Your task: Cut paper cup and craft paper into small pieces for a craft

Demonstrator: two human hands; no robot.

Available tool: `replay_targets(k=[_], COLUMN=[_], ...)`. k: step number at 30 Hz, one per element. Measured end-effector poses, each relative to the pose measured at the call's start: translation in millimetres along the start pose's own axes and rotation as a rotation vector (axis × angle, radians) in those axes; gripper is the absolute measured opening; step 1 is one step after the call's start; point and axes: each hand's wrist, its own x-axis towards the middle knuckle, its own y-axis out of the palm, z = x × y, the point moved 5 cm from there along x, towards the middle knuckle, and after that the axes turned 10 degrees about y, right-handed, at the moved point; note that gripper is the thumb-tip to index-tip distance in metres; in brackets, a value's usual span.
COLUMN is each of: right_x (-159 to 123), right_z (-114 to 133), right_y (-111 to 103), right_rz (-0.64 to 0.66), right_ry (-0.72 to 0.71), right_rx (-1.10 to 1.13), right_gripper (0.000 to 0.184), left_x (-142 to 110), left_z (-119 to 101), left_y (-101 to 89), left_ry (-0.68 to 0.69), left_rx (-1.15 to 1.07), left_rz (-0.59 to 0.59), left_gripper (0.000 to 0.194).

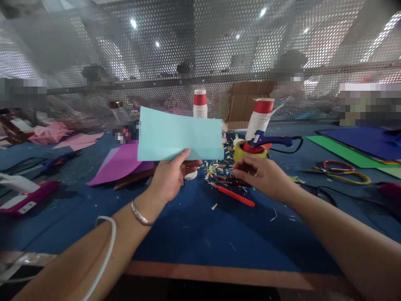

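Note:
My left hand (171,177) holds a light blue sheet of paper (180,136) upright by its lower edge, thumb on the near side and fingers behind. My right hand (266,175) hovers to the right of the paper, its fingers loosely bent and a gap showing between them; I see nothing held in it. Just behind it a blue glue gun (275,140) rests on a yellow roll of tape (238,152). A red pen-like tool (236,195) lies on the blue table below, beside scattered paper scraps (216,169).
Stacks of red-and-white paper cups (200,104) stand at the back before a perforated metal screen (175,46). Purple paper (115,165) lies left. Scissors with red and yellow handles (338,169) and green paper (341,151) lie right, near a black cable (326,194).

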Motion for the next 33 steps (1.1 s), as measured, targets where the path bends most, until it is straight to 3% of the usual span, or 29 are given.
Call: replay_targets(k=[4, 9, 14, 18, 21, 25, 26, 27, 28, 30, 31, 33], right_x=[-5.2, -8.9, -6.8, -4.7, -5.7, -10.4, -11.8, -13.3, -14.9, -18.8, -21.3, -27.4], right_z=[-2.4, -1.1, -9.2, -14.1, -13.8, -6.8, -4.6, -2.3, 0.0, 4.9, 7.6, 13.1], right_y=[11.0, 12.3, 9.7, 8.4, 6.7, 5.1, 4.7, 4.3, 4.1, 4.6, 5.5, 8.1], right_rz=[0.136, 0.11, 0.092, 0.091, 0.08, 0.065, 0.058, 0.053, 0.05, 0.058, 0.069, 0.104], right_ry=[-0.034, -0.081, -0.089, -0.117, -0.106, -0.11, -0.112, -0.113, -0.117, -0.139, -0.161, -0.222], right_rx=[-0.432, -0.661, -0.681, -0.562, -0.483, -0.429, -0.422, -0.415, -0.406, -0.388, -0.381, -0.373], right_gripper=[0.007, 0.012, 0.009, 0.01, 0.011, 0.012, 0.013, 0.013, 0.013, 0.013, 0.012, 0.012], left_x=[3.5, -24.9, -94.8, -136.7, -150.9, -168.3, -170.4, -168.4, -163.0, -148.5, -144.0, -135.8], left_z=[-13.9, -30.3, -19.1, -6.8, -0.2, -3.7, -7.7, -13.5, -21.0, -40.1, -45.4, -43.2], left_y=[-11.4, -21.7, -48.6, -61.9, -67.4, -66.2, -64.7, -62.7, -59.6, -50.0, -44.5, -38.2], left_ry=[0.022, 0.004, -0.34, -0.513, -0.632, -0.847, -0.836, -0.741, -0.57, -0.076, 0.114, 0.284], left_rx=[-0.026, -0.043, 0.089, 0.108, 0.123, 0.297, 0.397, 0.528, 0.688, 1.015, 1.136, 1.292], left_rz=[-0.018, -0.02, -0.192, -0.211, -0.103, 0.281, 0.39, 0.473, 0.533, 0.543, 0.556, 0.608], left_gripper=[0.01, 0.007, 0.015, 0.02, 0.029, 0.05, 0.056, 0.054, 0.047, 0.03, 0.03, 0.037])
